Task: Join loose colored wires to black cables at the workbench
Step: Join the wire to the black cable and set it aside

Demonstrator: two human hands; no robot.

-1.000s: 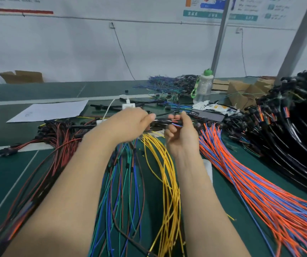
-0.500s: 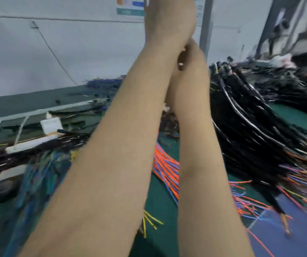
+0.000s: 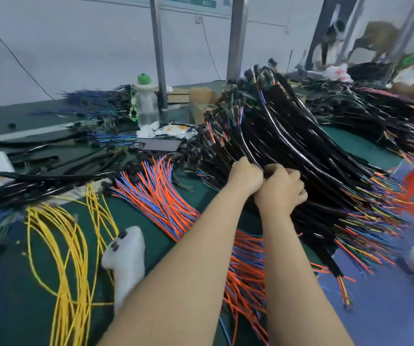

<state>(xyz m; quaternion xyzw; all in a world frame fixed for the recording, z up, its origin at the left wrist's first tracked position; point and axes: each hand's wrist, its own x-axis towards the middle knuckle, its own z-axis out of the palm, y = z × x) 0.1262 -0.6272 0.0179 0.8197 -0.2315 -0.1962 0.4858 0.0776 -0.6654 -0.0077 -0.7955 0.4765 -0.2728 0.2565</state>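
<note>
The black cables lie in a tall heap on the green worktop, their glossy sleeves fanning down toward us and their coloured wire ends bristling out along the heap's near and right edges. Both our hands meet at the heap's near left flank, touching each other. Our left hand is balled up with its knuckles against the cables, and our right hand sits just beside it with its fingers curled tight. Both hands clutch black cables that rise out between them into the heap, though we cannot tell how many strands each one has. Left of the heap, a sheaf of orange and blue wires lies spread on the worktop and runs under our forearms. Farther left of the heap, loose yellow wires loop toward the near edge, with a white cloth between them and the orange sheaf. Behind that sheaf, near the heap's far left foot, lies a dark phone, and beyond it a clear water bottle with a green cap stands beside a metal post.
</note>
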